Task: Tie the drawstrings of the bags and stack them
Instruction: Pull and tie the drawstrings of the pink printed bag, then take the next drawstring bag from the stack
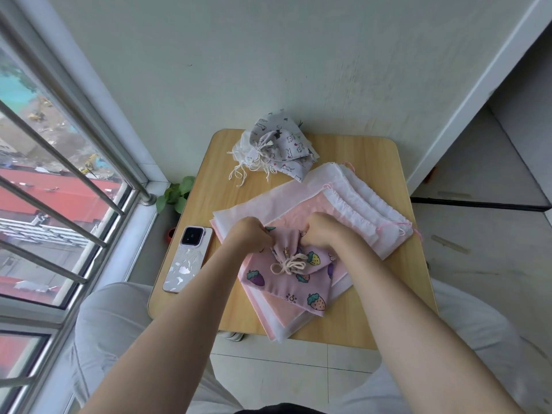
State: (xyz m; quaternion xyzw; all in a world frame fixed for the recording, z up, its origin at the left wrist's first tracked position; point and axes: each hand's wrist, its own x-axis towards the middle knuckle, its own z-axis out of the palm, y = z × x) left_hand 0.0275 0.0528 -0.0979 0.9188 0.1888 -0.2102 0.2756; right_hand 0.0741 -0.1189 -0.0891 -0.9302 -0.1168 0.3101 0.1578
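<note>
Both hands work at the gathered mouth of the purple strawberry-print bag (286, 274), each grip closed tight on its cloth: the left hand (249, 231) has its fingers curled around the far-left part of the puckered top, and the right hand (324, 230) pinches the far-right part just beside it. The fingertips are folded under and hidden by the knuckles, so how much cloth each holds cannot be made out. The bag's cream drawstring (291, 264) lies in a loose bunch on the bag, nearer the person than the hands; whether it is knotted is hard to tell. The bag rests on a pile of flat pink and white bags (310, 201), which spreads beyond it on every side and is partly covered by the forearms. Farther off than the pile, at the desk's (373, 162) back edge against the wall, sits a heap of grey animal-print bags (280, 144) with white cords trailing; their number is unclear. Left of the purple bag, a phone (188, 258) lies face down on the desk.
</note>
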